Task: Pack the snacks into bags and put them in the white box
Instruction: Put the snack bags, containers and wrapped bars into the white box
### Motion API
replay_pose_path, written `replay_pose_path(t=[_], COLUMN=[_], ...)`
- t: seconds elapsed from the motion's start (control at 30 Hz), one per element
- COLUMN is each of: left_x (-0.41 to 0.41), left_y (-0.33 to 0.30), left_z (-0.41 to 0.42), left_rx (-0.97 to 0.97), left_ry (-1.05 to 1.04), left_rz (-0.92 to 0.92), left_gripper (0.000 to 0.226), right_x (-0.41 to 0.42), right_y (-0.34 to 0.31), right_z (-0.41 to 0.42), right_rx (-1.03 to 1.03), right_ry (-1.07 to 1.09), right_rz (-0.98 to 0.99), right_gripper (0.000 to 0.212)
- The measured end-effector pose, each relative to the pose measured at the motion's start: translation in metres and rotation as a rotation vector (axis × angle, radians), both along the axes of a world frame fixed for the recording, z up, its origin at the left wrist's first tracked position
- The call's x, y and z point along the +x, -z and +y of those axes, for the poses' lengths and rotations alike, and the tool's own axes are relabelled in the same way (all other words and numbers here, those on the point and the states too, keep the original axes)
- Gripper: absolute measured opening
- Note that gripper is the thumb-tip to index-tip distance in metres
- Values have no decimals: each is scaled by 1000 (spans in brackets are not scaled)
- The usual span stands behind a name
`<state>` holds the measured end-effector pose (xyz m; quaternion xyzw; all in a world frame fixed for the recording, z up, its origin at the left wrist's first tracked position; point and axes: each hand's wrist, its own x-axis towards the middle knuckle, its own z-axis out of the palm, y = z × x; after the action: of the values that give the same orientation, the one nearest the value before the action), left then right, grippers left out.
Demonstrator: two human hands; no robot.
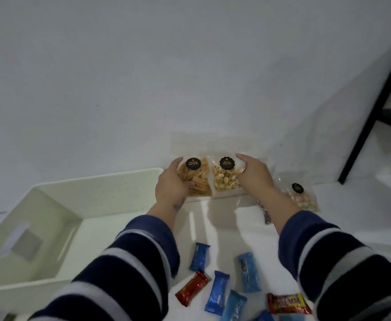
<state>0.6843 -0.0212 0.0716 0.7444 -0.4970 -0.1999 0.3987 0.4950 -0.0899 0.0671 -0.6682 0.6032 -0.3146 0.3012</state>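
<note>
both hands reach to two snack packets lying side by side at the far table edge. left hand (171,184) grips the chips packet (195,178), fingers curled around it. right hand (254,173) rests on the peanut packet (225,179), fingers relaxed. white box (51,228) stands at left, beside the left hand.

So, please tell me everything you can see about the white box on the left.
The white box is an open, rectangular bin, seemingly of matte plastic, with thick rounded rims and walls sloping inward. Its near-left wall has a rectangular handle cutout. Nothing shows inside it. It stands upright on the white surface, left of the person's left hand, with its far right corner close to the clear bag of yellow chips that hand holds. Nothing visibly touches it.
</note>
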Motion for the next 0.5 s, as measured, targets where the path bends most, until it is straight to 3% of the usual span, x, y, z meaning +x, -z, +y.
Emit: replay_pose_path(t=[0.27,0.5], left_x=[99,229], left_y=[-37,9], left_z=[72,138], left_rx=[-88,104], left_ry=[-100,-195], left_rz=[112,195], left_gripper=[74,74], right_x=[89,210], right_y=[-56,-29], right_z=[52,95], right_rx=[-74,-30], right_ry=[-101,-272], right_rz=[-11,230], right_gripper=[61,67])
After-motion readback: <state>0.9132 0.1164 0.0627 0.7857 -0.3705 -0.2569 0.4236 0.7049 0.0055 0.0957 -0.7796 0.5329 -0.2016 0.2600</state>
